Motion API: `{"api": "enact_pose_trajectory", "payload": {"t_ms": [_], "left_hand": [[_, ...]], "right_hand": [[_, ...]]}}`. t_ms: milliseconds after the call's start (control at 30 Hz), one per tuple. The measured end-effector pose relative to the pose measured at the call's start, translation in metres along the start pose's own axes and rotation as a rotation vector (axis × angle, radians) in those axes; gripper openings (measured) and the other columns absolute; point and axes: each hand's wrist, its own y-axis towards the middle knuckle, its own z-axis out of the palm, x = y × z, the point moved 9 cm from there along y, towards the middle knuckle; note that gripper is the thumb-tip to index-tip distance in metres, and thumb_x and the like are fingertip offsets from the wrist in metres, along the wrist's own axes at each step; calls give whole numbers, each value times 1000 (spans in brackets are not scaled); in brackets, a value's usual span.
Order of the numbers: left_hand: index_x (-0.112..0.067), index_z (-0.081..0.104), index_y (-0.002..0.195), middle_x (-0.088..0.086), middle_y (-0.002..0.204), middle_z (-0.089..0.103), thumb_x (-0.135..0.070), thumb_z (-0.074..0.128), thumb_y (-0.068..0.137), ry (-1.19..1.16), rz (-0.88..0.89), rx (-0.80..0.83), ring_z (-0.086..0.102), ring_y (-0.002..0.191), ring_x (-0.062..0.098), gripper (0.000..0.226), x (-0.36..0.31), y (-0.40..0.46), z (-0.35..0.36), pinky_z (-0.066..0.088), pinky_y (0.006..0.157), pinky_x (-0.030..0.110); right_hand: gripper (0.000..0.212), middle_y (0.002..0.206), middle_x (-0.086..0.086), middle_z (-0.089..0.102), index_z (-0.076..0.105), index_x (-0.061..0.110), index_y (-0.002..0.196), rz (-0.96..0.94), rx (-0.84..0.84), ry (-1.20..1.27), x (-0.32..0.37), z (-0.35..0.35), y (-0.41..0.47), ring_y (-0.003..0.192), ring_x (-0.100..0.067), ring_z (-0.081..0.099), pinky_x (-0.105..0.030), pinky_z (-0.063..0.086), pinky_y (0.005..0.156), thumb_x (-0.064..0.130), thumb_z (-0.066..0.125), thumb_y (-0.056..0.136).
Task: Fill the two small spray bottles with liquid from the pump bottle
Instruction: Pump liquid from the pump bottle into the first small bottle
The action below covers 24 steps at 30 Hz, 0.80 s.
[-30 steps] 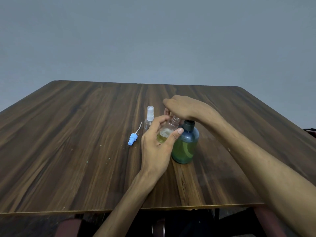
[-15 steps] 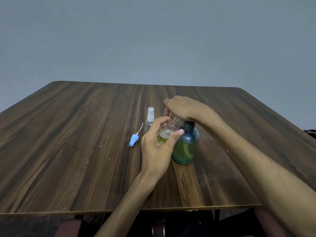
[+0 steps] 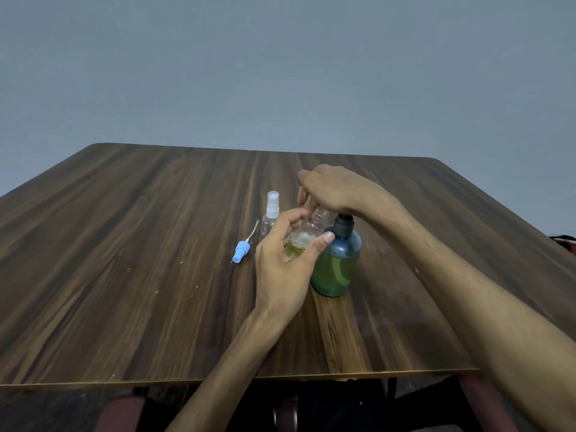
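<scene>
Head view: the left hand (image 3: 285,269) grips the open spray bottle (image 3: 307,236) (some yellow liquid inside), tilted beside the pump bottle (image 3: 338,263) on the counter (image 3: 124,275). The right hand (image 3: 336,190) presses the pump, fingers curled over it. A capped spray bottle (image 3: 271,215) stands behind, near a loose blue sprayer (image 3: 241,251).

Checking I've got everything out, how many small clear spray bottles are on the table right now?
2. One capped bottle stands left of the hands. The other, uncapped bottle, is held by the left hand beside the pump bottle. None looks hidden.
</scene>
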Motion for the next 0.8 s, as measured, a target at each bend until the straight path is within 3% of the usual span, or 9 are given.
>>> {"api": "enact_pose_trajectory", "payload": {"t_ms": [100,300,400,800], "left_hand": [[-27,68,118,-4,113,78,-15,87,87,3,-2,-7,74,110,14,38,-2,0,0,61,96,36],[-20,68,121,-2,114,78,-15,86,88,0,-3,0,75,109,15,38,0,0,0,61,95,37],[-26,68,118,-4,113,78,-15,86,88,4,-7,-2,74,109,14,37,-1,1,-1,61,95,37],[-25,68,119,-4,113,78,-17,87,87,8,7,-3,75,109,15,37,-2,0,-1,61,96,40]], "right_hand": [[59,97,-1,77,77,16,95,21,9,-31,-1,5,-1,96,-24,71,-44,55,97,43,26,86],[55,92,-1,78,73,19,85,-18,13,0,3,2,0,88,-20,72,-44,56,93,43,23,81],[54,99,-1,77,74,18,89,5,40,-20,-1,8,1,91,-21,71,-43,55,93,41,25,89],[54,88,-1,76,69,21,85,-26,17,13,5,1,1,84,-21,72,-46,57,92,45,21,85]]}}
